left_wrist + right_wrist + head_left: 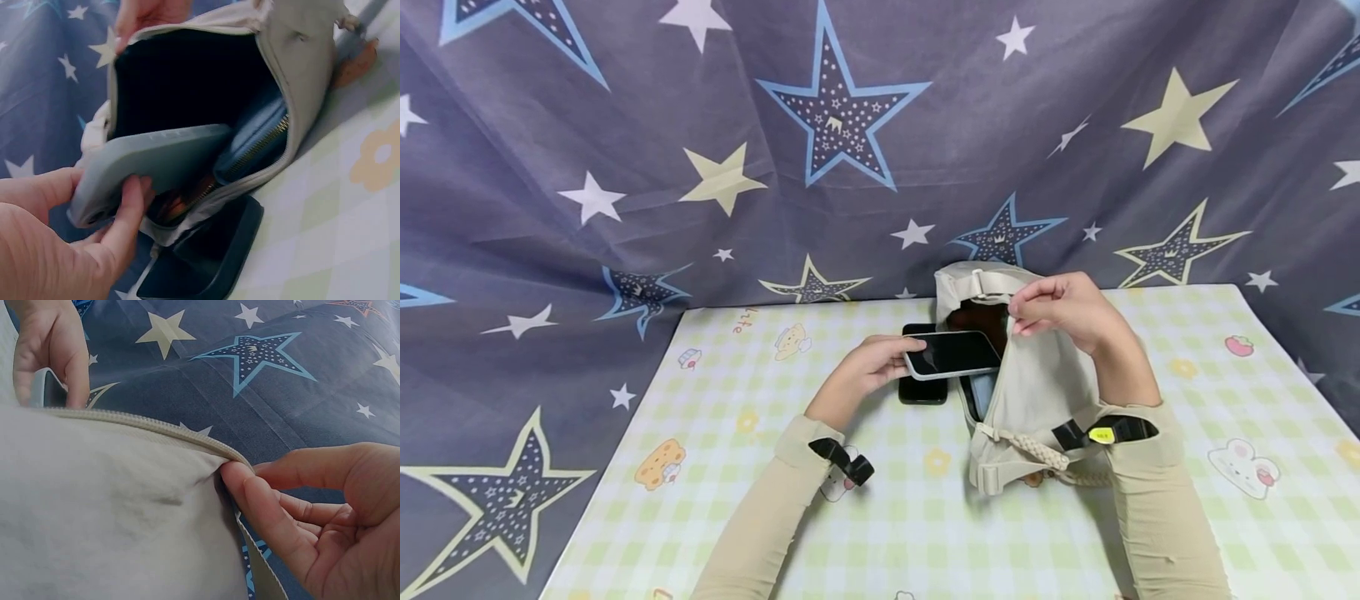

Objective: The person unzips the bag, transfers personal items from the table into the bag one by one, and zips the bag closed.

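Note:
My left hand [876, 360] grips a phone [958, 354] with a pale blue-grey edge and dark screen by its left end. In the left wrist view the phone's far end reaches inside the mouth of a cream bag [306, 56]. My right hand [1067, 308] pinches the zippered edge of the bag [112, 500] at its upper corner, and the mouth gapes wide. Inside lies a blue zippered pouch [253, 134], with a brownish-orange item [181, 203] beside it. A second, black phone-like item [925, 392] lies on the table just left of the bag, partly under the held phone.
The table has a green-and-white checked cloth [715, 517] with cartoon prints. A dark star-printed curtain [865, 225] hangs close behind the bag. The bag's braided cord [1033, 450] and strap lie at its front near my right wrist.

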Tool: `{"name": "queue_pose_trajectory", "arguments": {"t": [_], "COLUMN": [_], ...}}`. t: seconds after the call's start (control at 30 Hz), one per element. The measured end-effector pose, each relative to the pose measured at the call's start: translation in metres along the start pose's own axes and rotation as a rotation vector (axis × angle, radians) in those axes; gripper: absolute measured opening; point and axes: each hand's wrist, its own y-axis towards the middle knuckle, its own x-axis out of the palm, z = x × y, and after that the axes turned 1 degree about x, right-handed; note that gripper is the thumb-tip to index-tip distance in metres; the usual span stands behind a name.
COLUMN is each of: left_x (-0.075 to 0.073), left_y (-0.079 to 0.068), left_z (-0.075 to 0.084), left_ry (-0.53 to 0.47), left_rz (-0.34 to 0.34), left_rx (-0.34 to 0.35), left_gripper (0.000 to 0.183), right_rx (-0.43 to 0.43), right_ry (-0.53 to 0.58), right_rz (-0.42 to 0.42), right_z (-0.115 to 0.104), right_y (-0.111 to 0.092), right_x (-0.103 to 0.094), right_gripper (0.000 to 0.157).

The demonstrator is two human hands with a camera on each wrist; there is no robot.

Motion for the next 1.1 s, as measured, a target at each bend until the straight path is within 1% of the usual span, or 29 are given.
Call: {"name": "queue_pose_trajectory", "arguments": {"t": [0.1,0.13,0.17,0.2,0.27,0.3,0.37,0.5,0.6,0.67,0.73,0.83,0.9,0.97,1.1], "left_x": [-0.004,-0.005,-0.006,-0.007,-0.010,-0.011,-0.013,-0.012,-0.007,-0.003,0.002,0.007,0.009,0.011,0.015], "left_y": [-0.002,-0.003,-0.004,-0.005,-0.005,-0.006,-0.005,-0.002,0.001,0.003,0.005,0.008,0.010,0.010,0.010], "left_z": [0.002,0.003,0.003,0.003,0.002,0.002,0.000,-0.003,-0.004,-0.005,-0.005,-0.006,-0.007,-0.008,-0.007], "left_ry": [-0.058,-0.067,-0.077,-0.075,-0.060,-0.051,-0.036,-0.046,-0.080,-0.094,-0.101,-0.072,-0.051,-0.032,-0.051], "left_rz": [-0.025,-0.022,-0.028,-0.025,-0.033,-0.032,-0.036,-0.022,-0.013,-0.017,-0.033,-0.069,-0.076,-0.057,0.033], "left_rx": [-0.015,-0.019,-0.022,-0.026,-0.031,-0.032,-0.026,-0.016,-0.017,-0.005,0.015,0.047,0.053,0.046,0.024], "left_gripper": [0.015,0.017,0.022,0.024,0.036,0.038,0.050,0.052,0.053,0.054,0.054,0.051,0.050,0.050,0.046], "right_rx": [0.003,0.004,0.007,0.008,0.011,0.012,0.013,0.011,0.010,0.010,0.011,0.012,0.013,0.013,0.014], "right_ry": [-0.004,-0.005,-0.006,-0.006,-0.008,-0.008,-0.009,-0.012,-0.012,-0.010,-0.008,-0.006,-0.006,-0.007,-0.008], "right_rz": [0.000,0.000,0.001,0.000,0.001,0.000,-0.001,-0.001,-0.001,-0.001,-0.001,0.001,0.001,0.001,0.001], "right_z": [-0.001,-0.001,-0.001,-0.001,-0.001,-0.001,0.000,0.001,0.001,0.001,0.001,0.001,0.000,0.000,0.000], "right_y": [0.000,0.000,0.000,0.000,0.000,0.000,0.000,0.000,0.000,0.000,0.000,0.000,0.000,0.000,0.001], "right_x": [0.000,0.000,0.000,0.000,0.000,0.000,0.000,0.000,0.000,0.001,0.001,0.002,0.002,0.002,0.003], "right_gripper": [0.007,0.007,0.007,0.007,0.007,0.007,0.007,0.007,0.007,0.007,0.007,0.007,0.008,0.007,0.008]}}
